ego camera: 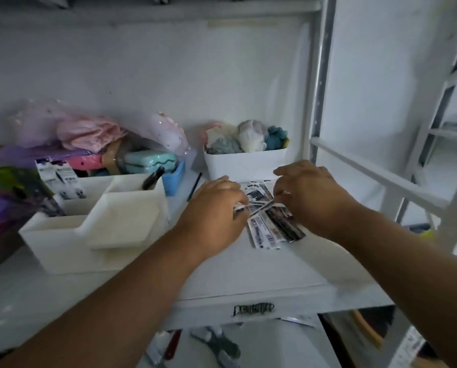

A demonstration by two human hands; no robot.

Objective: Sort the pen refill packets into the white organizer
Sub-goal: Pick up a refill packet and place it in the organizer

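Observation:
A loose pile of black-and-white pen refill packets [271, 224] lies on the white shelf, right of centre. My left hand [216, 208] rests on the pile's left edge, its fingers pinching a packet there. Over the pile's top right, my right hand [307, 189] has its fingertips closed on another packet. The white organizer [70, 235] with several compartments stands to the left. Its back compartment holds a refill packet [60, 179] standing upright, and a dark pen [153, 177] sticks out of another compartment.
A white bin [244, 162] of bagged items stands behind the pile. A blue basket [172, 179], pink plastic bags [89, 131] and purple items crowd the left rear. A thin dark stick [194, 185] lies between organizer and pile. White shelf posts [319, 83] rise on the right. Pliers [219, 346] lie below.

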